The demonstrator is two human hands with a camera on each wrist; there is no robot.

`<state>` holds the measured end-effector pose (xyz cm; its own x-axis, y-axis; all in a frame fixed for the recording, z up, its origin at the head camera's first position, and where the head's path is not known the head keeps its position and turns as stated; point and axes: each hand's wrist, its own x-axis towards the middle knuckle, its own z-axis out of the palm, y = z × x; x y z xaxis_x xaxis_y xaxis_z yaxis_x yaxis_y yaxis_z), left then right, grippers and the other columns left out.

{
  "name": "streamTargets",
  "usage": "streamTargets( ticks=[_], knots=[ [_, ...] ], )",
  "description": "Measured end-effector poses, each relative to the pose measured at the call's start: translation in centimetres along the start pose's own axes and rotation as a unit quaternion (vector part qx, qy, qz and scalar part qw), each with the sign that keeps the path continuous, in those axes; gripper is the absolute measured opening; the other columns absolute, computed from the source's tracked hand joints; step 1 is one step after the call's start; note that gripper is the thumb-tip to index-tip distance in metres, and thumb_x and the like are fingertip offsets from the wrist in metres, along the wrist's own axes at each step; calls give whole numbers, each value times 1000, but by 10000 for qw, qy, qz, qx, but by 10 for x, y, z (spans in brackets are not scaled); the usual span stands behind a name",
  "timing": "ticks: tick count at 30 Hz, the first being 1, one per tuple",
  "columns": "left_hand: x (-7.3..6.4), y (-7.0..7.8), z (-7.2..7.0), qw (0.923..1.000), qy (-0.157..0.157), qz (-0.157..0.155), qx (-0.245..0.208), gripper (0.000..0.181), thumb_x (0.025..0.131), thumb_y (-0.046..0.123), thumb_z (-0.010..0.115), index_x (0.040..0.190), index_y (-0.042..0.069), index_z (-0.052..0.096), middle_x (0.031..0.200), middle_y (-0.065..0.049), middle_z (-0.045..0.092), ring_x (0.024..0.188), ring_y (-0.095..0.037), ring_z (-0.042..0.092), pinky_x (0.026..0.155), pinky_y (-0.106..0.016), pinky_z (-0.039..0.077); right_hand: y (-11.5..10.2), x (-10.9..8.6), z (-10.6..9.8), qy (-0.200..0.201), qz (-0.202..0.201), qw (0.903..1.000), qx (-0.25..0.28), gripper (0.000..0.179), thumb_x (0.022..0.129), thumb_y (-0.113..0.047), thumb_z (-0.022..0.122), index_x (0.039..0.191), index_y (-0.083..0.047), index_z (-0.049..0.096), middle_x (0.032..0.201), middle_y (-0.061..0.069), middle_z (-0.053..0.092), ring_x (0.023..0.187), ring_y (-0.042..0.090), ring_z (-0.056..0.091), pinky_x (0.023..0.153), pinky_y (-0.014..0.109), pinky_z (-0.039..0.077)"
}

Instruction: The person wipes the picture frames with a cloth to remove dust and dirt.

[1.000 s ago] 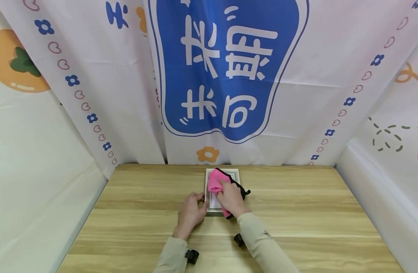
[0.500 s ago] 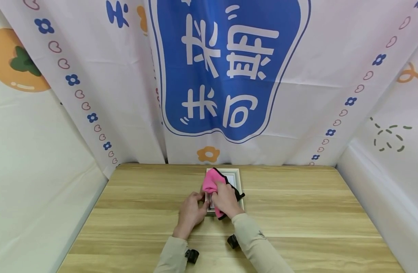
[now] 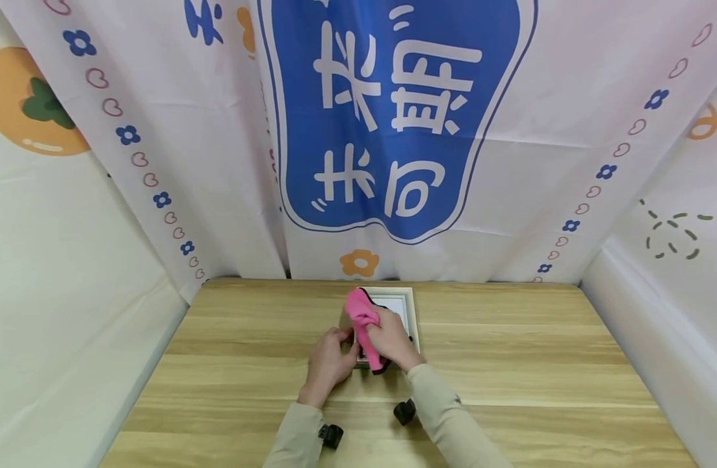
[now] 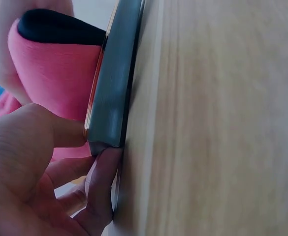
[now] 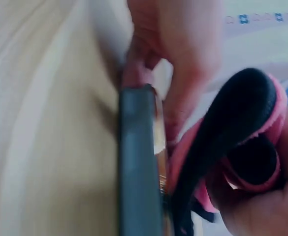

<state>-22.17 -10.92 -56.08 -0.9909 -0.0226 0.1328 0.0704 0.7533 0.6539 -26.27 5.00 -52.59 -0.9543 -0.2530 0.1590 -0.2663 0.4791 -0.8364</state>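
Note:
A light-rimmed picture frame (image 3: 410,305) lies flat on the wooden table near its back edge. My left hand (image 3: 327,365) pinches its near left corner; in the left wrist view the thumb is on the upper face and fingers press the side of the frame (image 4: 115,78). My right hand (image 3: 392,338) grips a pink cleaning cloth (image 3: 358,308) with black edging, bunched over the left part of the frame. In the right wrist view the cloth (image 5: 276,118) folds out of the fingers, showing its black border. Cloth and hand hide much of the frame's face.
The wooden table (image 3: 510,364) stretches out on both sides of the frame. Behind it hangs a white printed curtain (image 3: 528,195) with a blue panel. A black wrist camera (image 3: 405,412) sits under the right sleeve, another camera (image 3: 331,436) beside the left.
My right hand has carried the cloth leftward across the frame, uncovering more of its right side, and has turned somewhat. The left hand stays at the corner.

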Motion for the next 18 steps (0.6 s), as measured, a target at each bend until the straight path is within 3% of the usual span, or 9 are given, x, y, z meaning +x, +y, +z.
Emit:
streamTargets(
  ticks=[3,6,9,14,18],
  knots=[
    [2,0,1,9999,-53,-45,-84,40,96,26,74,130,6,76,122,-13,74,115,-38,71,96,-55,57,-7,0,-14,196,78,9994,290,33,94,4,58,120,-6,76,106,13,77,85,16,70,71,28,57],
    [2,1,0,9997,-94,-147,-190,42,96,26,75,133,6,75,122,-12,73,117,-37,70,97,-55,56,-17,-3,-33,352,123,9979,532,39,94,6,58,127,-5,75,125,17,76,101,24,72,80,34,61],
    [2,1,0,9993,-131,-224,-251,44,97,27,75,135,6,74,123,-10,73,119,-36,69,98,-54,56,-26,-6,-53,486,84,9970,600,40,96,6,59,133,-4,72,126,18,75,104,28,72,83,39,62],
    [1,1,1,9991,-152,-274,-286,45,97,28,75,135,5,73,120,-9,73,116,-34,69,97,-53,56,-31,-13,-86,665,-167,9973,248,47,95,7,58,139,-4,69,129,18,74,108,30,72,89,43,62],
    [2,1,3,9990,-156,-316,-261,46,96,27,76,136,4,72,116,-7,72,111,-31,69,93,-50,55,-30,-20,-108,820,-425,9956,-166,54,90,10,54,140,-3,68,123,19,75,97,28,69,80,38,59]
  ],
)
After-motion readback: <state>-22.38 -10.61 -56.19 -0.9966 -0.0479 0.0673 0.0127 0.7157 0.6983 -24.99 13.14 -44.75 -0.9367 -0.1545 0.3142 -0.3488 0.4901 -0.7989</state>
